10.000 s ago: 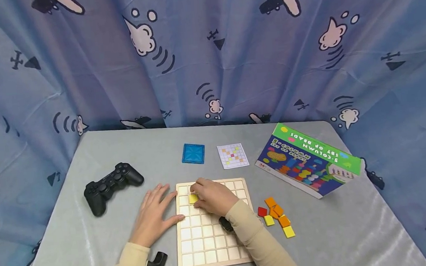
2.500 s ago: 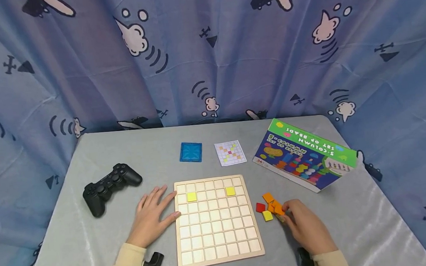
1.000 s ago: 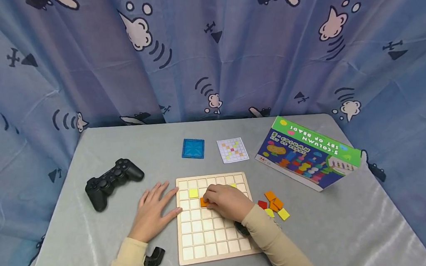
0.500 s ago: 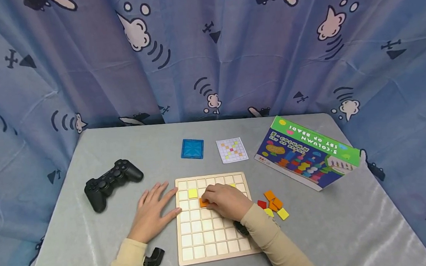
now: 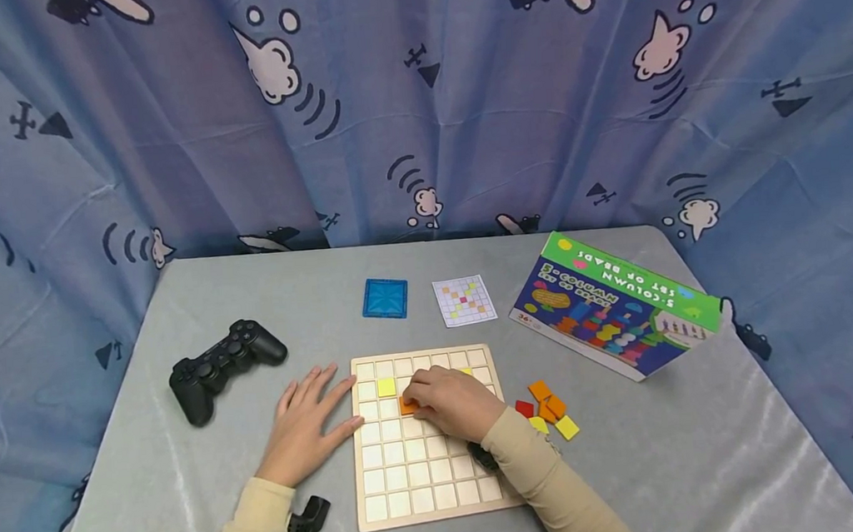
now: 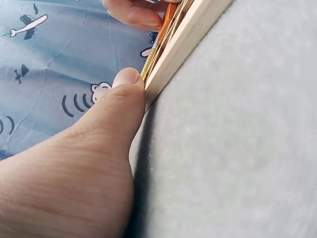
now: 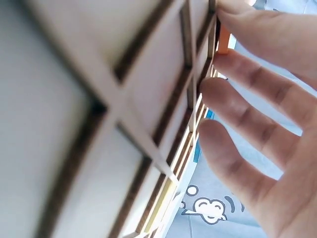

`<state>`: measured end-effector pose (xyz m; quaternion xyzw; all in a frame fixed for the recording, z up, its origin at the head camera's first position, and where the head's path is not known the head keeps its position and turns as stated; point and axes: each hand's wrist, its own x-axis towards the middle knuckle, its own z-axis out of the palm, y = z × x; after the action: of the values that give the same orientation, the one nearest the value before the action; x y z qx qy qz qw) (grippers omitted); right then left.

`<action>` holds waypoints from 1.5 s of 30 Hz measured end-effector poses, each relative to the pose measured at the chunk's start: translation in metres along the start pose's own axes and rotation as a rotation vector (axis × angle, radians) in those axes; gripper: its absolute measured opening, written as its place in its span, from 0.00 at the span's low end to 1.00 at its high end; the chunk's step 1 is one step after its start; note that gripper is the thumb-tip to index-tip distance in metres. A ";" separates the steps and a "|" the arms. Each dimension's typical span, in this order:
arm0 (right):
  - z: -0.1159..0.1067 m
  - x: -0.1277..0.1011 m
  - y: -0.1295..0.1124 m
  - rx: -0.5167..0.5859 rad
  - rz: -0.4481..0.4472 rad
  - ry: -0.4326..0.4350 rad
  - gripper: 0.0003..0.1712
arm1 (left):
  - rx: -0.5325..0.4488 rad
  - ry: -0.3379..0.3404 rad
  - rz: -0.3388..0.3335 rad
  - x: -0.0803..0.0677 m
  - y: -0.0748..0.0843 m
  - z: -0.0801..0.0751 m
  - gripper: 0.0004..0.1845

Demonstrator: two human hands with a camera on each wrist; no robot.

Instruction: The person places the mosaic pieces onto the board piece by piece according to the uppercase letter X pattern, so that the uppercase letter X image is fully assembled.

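My right hand (image 5: 452, 399) is over the wooden grid board (image 5: 409, 522) and pinches an orange square tile (image 5: 407, 405) between thumb and index finger. That tile is at a cell one row nearer and one column right of a yellow tile (image 5: 386, 387). In the right wrist view, the orange tile (image 7: 224, 39) stands on edge by the grid ridges, the other fingers spread beside it. Another yellow tile (image 5: 467, 371) shows partly behind the hand. My left hand (image 5: 300, 434) lies with fingers spread, thumb and index fingertips touching the board's left edge.
Right of the board lies a loose pile of orange tiles (image 5: 555, 407), a red tile (image 5: 525, 408) and yellow tiles (image 5: 567, 428). Behind are a blue square tray (image 5: 385, 298), a pattern card (image 5: 464, 300) and a game box (image 5: 618, 309). A black game controller (image 5: 227, 369) sits left.
A second yellow tile joined the first on the board. My right hand then took an orange tile from the pile and brought it left over the grid. The left hand stayed at the edge.
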<state>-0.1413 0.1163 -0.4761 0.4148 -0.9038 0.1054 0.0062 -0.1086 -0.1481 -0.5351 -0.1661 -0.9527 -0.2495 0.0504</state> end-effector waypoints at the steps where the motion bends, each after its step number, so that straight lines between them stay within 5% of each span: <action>1: 0.000 0.000 0.000 -0.001 -0.001 0.000 0.11 | -0.001 -0.001 0.000 0.000 0.000 0.000 0.34; 16: -0.018 -0.016 0.006 0.069 0.049 -0.019 0.12 | -0.001 0.016 0.009 -0.001 -0.003 0.004 0.34; 25: -0.037 -0.087 0.037 0.026 0.243 0.067 0.13 | -0.003 0.020 0.015 0.000 -0.003 0.006 0.34; 33: -0.034 -0.132 0.046 0.079 0.539 0.010 0.17 | -0.005 0.018 -0.002 -0.006 -0.001 0.003 0.34; 45: -0.024 -0.151 0.052 0.062 0.581 0.064 0.17 | -0.025 0.080 0.041 -0.006 0.000 0.001 0.31</action>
<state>-0.0830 0.2672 -0.4768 0.1349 -0.9804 0.1431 -0.0085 -0.1027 -0.1495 -0.5371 -0.1762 -0.9431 -0.2667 0.0914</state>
